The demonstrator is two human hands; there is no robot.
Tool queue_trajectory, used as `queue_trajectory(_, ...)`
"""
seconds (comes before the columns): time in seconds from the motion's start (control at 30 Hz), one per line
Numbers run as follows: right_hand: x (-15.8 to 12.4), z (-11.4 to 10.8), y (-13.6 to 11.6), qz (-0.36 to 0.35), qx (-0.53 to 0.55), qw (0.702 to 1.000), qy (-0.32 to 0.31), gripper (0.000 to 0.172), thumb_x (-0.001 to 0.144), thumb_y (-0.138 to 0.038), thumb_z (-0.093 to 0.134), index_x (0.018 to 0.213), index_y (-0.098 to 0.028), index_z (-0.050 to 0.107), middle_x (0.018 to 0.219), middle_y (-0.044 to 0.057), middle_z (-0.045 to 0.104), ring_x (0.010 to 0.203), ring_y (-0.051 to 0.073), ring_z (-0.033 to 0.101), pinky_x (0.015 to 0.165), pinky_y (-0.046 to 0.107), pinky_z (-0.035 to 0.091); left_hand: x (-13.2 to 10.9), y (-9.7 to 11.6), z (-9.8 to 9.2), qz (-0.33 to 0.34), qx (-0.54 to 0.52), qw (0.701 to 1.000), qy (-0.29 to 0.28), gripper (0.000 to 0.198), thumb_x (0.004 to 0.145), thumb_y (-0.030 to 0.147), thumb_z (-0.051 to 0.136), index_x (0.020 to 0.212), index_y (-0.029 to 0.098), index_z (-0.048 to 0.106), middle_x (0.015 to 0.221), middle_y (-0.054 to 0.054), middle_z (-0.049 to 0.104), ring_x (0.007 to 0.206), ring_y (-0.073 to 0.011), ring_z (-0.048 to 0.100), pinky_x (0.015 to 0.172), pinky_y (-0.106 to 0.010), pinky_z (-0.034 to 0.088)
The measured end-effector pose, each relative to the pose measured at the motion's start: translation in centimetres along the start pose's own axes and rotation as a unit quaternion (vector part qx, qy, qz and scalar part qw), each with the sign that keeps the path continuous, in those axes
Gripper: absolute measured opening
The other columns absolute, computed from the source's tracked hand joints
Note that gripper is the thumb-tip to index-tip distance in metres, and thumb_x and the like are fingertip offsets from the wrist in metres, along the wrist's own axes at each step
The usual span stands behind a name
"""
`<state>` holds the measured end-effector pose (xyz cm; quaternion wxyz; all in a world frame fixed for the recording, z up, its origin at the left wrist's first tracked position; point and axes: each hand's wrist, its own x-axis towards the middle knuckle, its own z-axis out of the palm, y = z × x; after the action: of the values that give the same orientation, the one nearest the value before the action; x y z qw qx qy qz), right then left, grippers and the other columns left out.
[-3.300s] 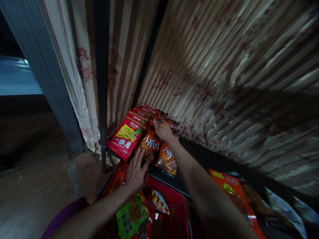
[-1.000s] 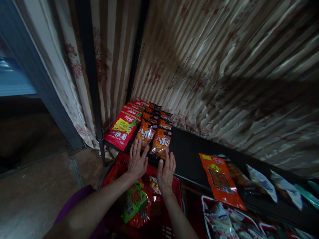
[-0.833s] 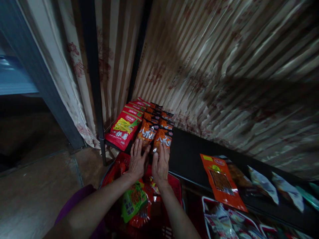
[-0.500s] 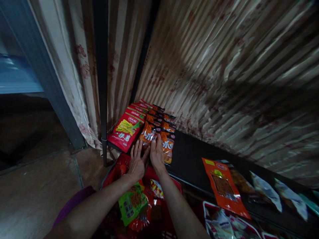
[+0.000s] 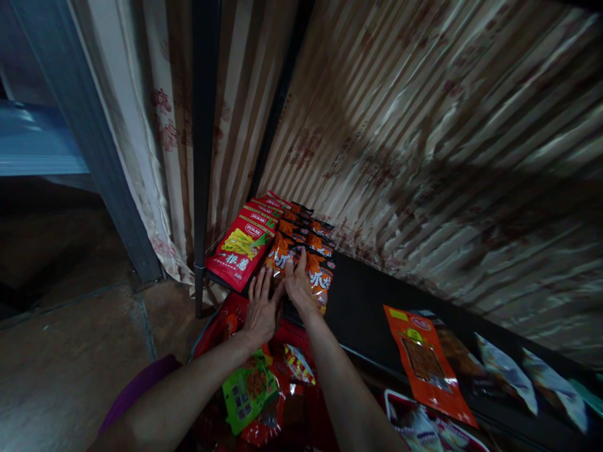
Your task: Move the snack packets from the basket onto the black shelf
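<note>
Two overlapping rows of orange snack packets (image 5: pixel 320 276) lie on a black shelf (image 5: pixel 362 307). My left hand (image 5: pixel 262 309) rests at the lower left edge of the front left packet (image 5: pixel 281 254), fingers stretched out. My right hand (image 5: pixel 299 285) lies flat at that packet's right side, beside the neighbouring row, its fingers extended. Neither hand wraps round a packet. Left of them lie overlapping red packets (image 5: pixel 240 250) with yellow pictures. Below my wrists is a red basket (image 5: pixel 242 302) holding a green packet (image 5: pixel 249 392) and other snacks.
A dark upright post (image 5: pixel 200 157) stands left of the packets. Striped curtain (image 5: pixel 400 125) hangs behind the shelf. An orange-red packet (image 5: pixel 426 361) and white packets (image 5: pixel 506 373) lie on the right; a white-rimmed basket (image 5: pixel 393 402) is below.
My right hand's fingers have spread slightly, with the index finger pointing up along the packets. The view has shifted a little, moving the scene slightly rightward.
</note>
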<state>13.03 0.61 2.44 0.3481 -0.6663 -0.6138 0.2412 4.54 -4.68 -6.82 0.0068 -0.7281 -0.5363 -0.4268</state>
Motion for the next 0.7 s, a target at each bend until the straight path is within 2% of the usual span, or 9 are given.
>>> queue_trajectory(0.17,0.00,0.08,-0.59,0.018,-0.020,1.000,-0.011,0.074,0.090,-0.057,0.027,0.151,-0.017,0.012,0.149,0.017,0.036,0.129,0.031,0.046,0.105,0.050,0.032,0.21,-0.18,-0.09,-0.002,0.005,1.000,0.004,0.069,0.082,0.012,0.053,0.145,0.024,0.029,0.158,-0.013,0.011,0.146,-0.0310,0.003,0.111,-0.058,0.026)
queue_trajectory(0.37,0.09,0.71,0.07,-0.002,-0.007,1.000,0.008,0.071,0.091,-0.056,0.025,0.150,-0.016,0.020,0.151,0.014,0.033,0.133,0.029,0.042,0.108,0.048,0.030,0.34,-0.37,-0.16,0.000,0.000,1.000,0.002,0.067,0.080,0.011,0.054,0.143,0.022,0.033,0.157,-0.015,0.013,0.145,-0.0321,0.003,0.110,-0.058,0.025)
queue_trajectory(0.7,0.29,0.70,-0.34,-0.017,-0.025,0.999,0.033,0.070,0.090,-0.053,0.027,0.148,-0.013,0.023,0.145,0.018,0.042,0.129,0.031,0.046,0.106,0.050,0.031,0.56,-0.56,-0.33,0.006,-0.009,1.000,0.008,0.068,0.080,0.009,0.051,0.143,0.022,0.032,0.157,-0.013,0.015,0.146,-0.0295,0.006,0.112,-0.057,0.024)
